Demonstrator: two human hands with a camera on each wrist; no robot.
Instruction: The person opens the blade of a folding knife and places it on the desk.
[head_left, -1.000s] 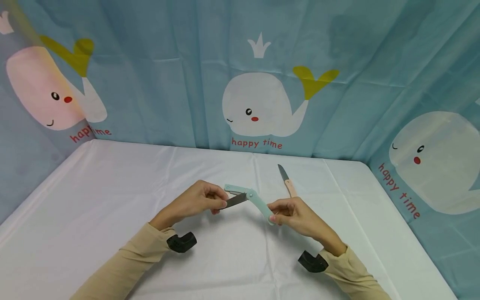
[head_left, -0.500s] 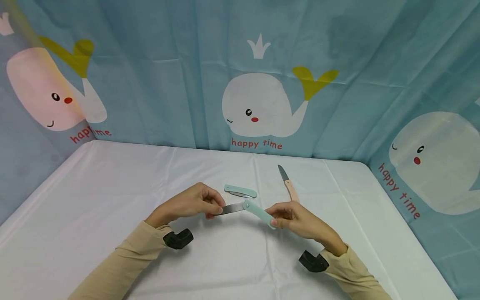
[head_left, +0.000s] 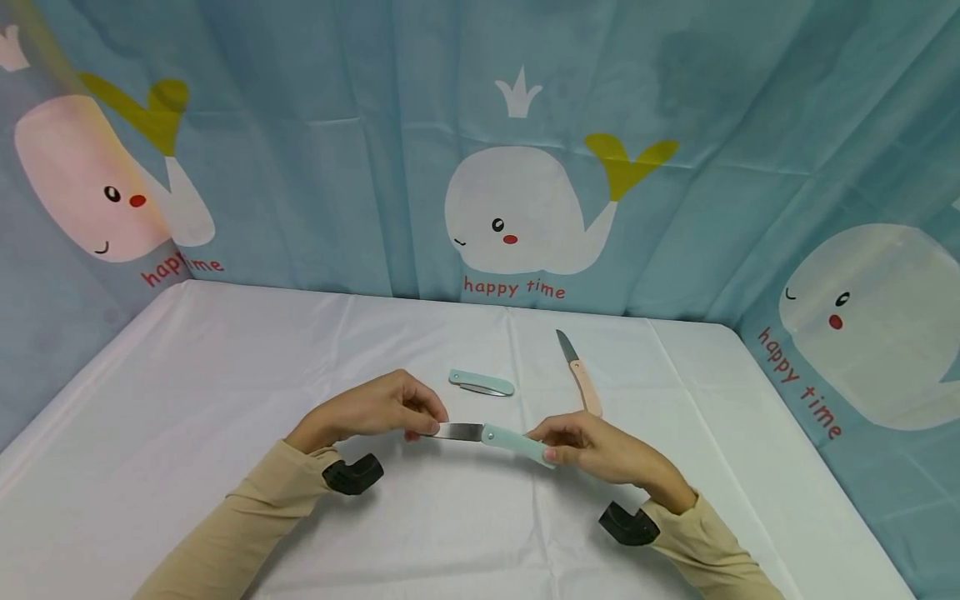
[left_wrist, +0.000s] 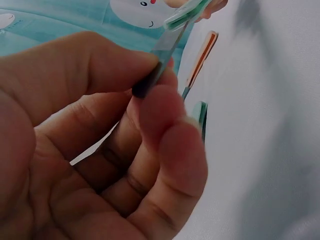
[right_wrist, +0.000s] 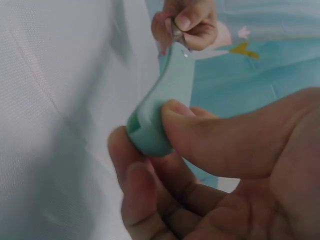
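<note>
A mint-green folding knife [head_left: 516,442] is held between the two hands above the table, its blade unfolded nearly in line with the handle. My left hand [head_left: 386,407] pinches the blade [left_wrist: 169,42] near its tip between thumb and fingers. On the handle's end, my right hand [head_left: 600,446] grips with thumb and fingers; the handle [right_wrist: 167,92] fills the middle of the right wrist view. Behind them a second mint-green folding knife [head_left: 482,382] lies folded on the table. A peach-handled folding knife [head_left: 586,387] lies unfolded just beyond the right hand, blade pointing away.
White cloth covers the table [head_left: 247,358]. A blue curtain [head_left: 315,183] with printed whales hangs along its back and sides. Each wrist carries a black camera mount, one on the left sleeve [head_left: 225,517] and one on the right sleeve [head_left: 712,542].
The blade has swung out from an angle to almost straight with the handle. Both hands have lowered slightly, the left also shifting left, so the folded knife behind shows fully.
</note>
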